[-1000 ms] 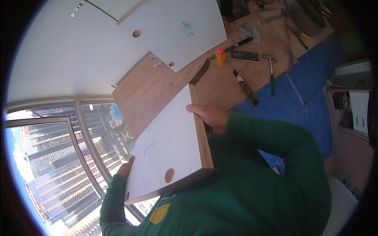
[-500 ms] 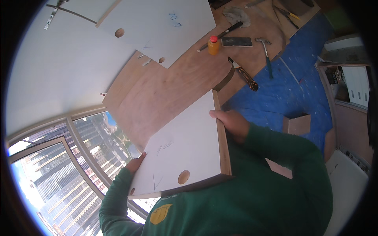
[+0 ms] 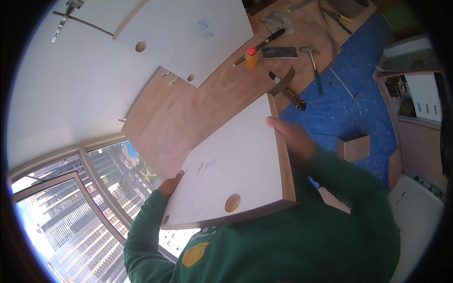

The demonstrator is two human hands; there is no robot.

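Observation:
A white panel [image 3: 236, 158] with brown wood-toned edges is held tilted against my green-sleeved front, with pencil marks and two round holes in its face. My left hand [image 3: 171, 184] grips its left edge, thumb on top and fingers hidden below. On the right edge, my right hand [image 3: 293, 137] is closed the same way, thumb over the white face. From the panel's far corner a curved brown edge-banding strip [image 3: 284, 82] sticks out. It passes over a utility knife [image 3: 295, 98] that lies on the wooden worktop.
On the plywood worktop [image 3: 170, 122] are a red-capped orange bottle [image 3: 251, 60], a dark sanding block [image 3: 278, 53], a claw hammer [image 3: 315, 70] and pliers [image 3: 342, 21]. Larger white panels [image 3: 188, 42] lie at the far left. Windows [image 3: 71, 212] stand left; blue sheeting [image 3: 349, 113] covers the floor.
Both hands have shifted the white panel to the right and slightly away from me. Its brown strip now crosses over the utility knife.

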